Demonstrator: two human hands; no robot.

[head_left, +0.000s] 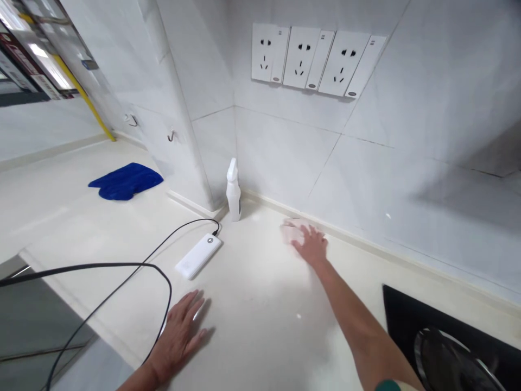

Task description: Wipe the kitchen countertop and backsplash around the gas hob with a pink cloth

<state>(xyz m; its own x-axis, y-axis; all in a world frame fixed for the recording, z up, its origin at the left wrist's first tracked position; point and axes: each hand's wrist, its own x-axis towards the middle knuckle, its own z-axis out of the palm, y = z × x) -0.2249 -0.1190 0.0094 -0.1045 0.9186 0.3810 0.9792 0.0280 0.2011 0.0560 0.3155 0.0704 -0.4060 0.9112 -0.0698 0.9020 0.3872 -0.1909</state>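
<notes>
My right hand [312, 245] reaches across the pale countertop [252, 293] and presses on a small whitish pad or sponge [292, 230] close to the back wall; its fingers curl over the pad's near edge. My left hand [179, 332] lies flat on the counter near the front edge, fingers spread, holding nothing. A black cable [122, 282] runs just left of that hand.
A white power bank [198, 255] with the cable plugged in lies mid-counter. A white spray bottle [233, 191] stands in the wall corner. A blue cloth [125, 181] lies far left. A black stovetop with a pan lid [451, 353] sits at the right. Three wall sockets [315, 60] hang above.
</notes>
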